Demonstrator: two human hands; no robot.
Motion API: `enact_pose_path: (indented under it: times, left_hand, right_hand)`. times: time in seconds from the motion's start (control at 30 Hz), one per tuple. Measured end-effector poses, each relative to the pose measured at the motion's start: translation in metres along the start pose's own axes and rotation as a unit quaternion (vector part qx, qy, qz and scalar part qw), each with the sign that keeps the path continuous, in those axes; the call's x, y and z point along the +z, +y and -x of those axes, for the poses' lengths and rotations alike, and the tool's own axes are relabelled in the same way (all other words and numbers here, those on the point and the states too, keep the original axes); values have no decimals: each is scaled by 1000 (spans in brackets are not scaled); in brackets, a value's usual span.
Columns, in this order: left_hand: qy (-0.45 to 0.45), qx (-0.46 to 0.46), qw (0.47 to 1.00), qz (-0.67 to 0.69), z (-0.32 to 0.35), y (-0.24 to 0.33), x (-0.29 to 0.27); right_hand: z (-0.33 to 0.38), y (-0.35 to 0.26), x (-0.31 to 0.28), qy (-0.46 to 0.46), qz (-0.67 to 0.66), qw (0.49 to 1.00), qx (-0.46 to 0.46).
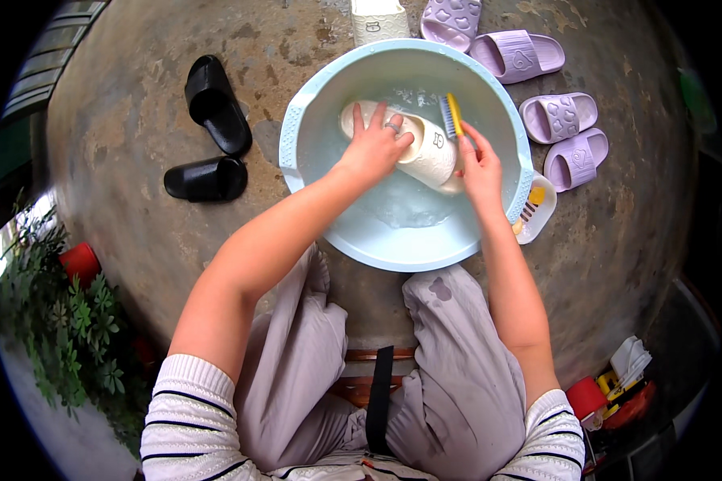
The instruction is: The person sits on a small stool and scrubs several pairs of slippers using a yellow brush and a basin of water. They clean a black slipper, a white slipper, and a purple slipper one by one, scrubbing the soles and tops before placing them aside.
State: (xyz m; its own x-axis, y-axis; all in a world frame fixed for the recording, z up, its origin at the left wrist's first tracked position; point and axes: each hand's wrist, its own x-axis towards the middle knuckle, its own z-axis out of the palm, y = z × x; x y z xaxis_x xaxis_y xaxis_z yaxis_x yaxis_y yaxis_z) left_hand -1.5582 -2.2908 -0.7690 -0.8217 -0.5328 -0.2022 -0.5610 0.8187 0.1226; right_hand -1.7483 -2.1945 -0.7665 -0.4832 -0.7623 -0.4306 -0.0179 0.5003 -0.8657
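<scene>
A cream slide slipper point(431, 163) with a small animal emblem on its strap lies in the shallow water of a light blue basin point(294, 132). My left hand point(371, 148), a ring on one finger, grips the slipper at the opening of its strap, thumb and fingers spread over the sole. To the right, my right hand point(481, 167) holds a small yellow brush point(455, 112) in its fingertips. The brush stands upright beside the strap end, its pale bristles facing left toward the slipper. Whether the bristles touch the slipper I cannot tell.
Several lilac slippers point(518, 56) lie around the basin's far right. Another cream slipper point(379, 22) sits beyond it. Two black slippers point(217, 104) rest at left. A white soap dish point(540, 215) with a yellow piece touches the basin's right side. Leafy plants point(88, 337) stand lower left.
</scene>
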Motion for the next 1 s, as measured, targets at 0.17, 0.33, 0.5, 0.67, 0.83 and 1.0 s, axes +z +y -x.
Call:
enact_pose_path:
  times: [0.17, 0.33, 0.5, 0.67, 0.83, 1.0]
  left_hand:
    - [-85, -42, 993, 76, 9, -9, 4]
    - [-87, -64, 993, 53, 10, -4, 14]
    - [-123, -29, 991, 52, 7, -11, 17]
    - [-94, -82, 982, 140, 15, -1, -39]
    - [22, -178, 978, 103, 37, 1, -80]
    - [125, -153, 974, 114, 51, -2, -89]
  right_hand:
    - [-4, 8, 11, -16, 224, 969, -100]
    - [-17, -1, 26, -74, 452, 889, -34]
    - [-26, 18, 36, -39, 478, 875, -68]
    - [-21, -10, 8, -16, 339, 928, -152]
    - [28, -61, -6, -14, 205, 952, -225]
    - [45, -78, -9, 28, 215, 947, -238]
